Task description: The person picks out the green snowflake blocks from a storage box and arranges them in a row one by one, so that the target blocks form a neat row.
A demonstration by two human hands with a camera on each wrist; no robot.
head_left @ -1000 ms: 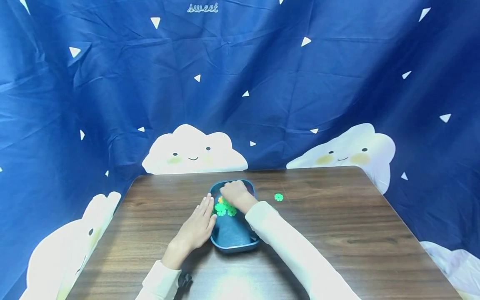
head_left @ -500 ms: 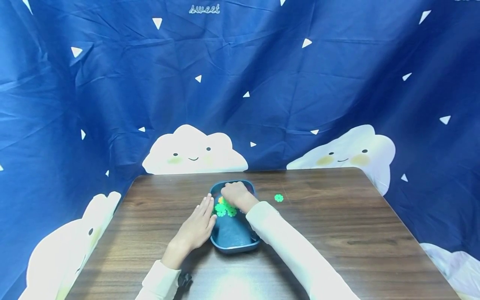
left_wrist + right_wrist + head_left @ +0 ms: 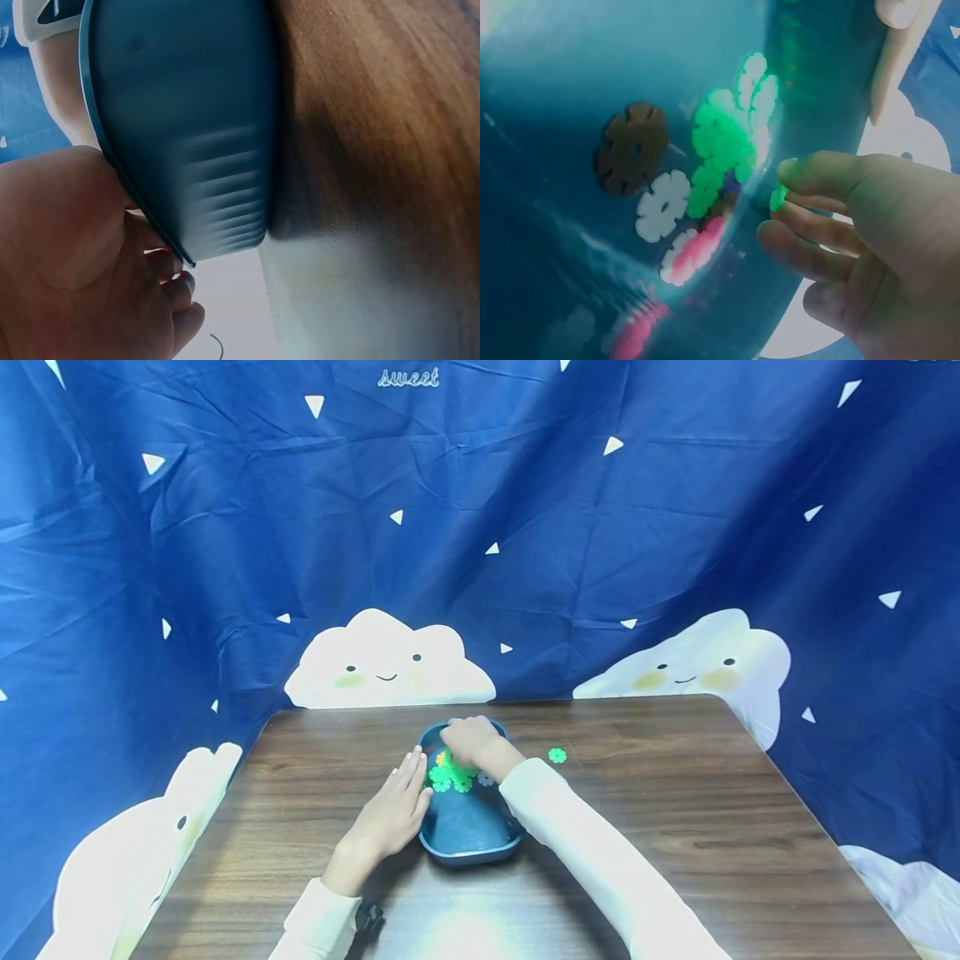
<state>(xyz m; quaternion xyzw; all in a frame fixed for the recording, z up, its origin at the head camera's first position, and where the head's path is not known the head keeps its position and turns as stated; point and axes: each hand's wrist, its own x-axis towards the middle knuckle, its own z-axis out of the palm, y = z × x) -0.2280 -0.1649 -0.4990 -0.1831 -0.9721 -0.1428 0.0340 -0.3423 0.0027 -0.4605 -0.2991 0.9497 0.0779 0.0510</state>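
Right wrist view: right hand fingers pinch a green disc; lift straight while left hand, fingers flat, steadies the tray.

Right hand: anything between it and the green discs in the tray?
Nothing visible blocks it. The right hand is inside the blue tray, fingertips already pinching a green disc, with the other green discs lying beside it. The left hand rests flat against the tray's outer left wall, out of the way.
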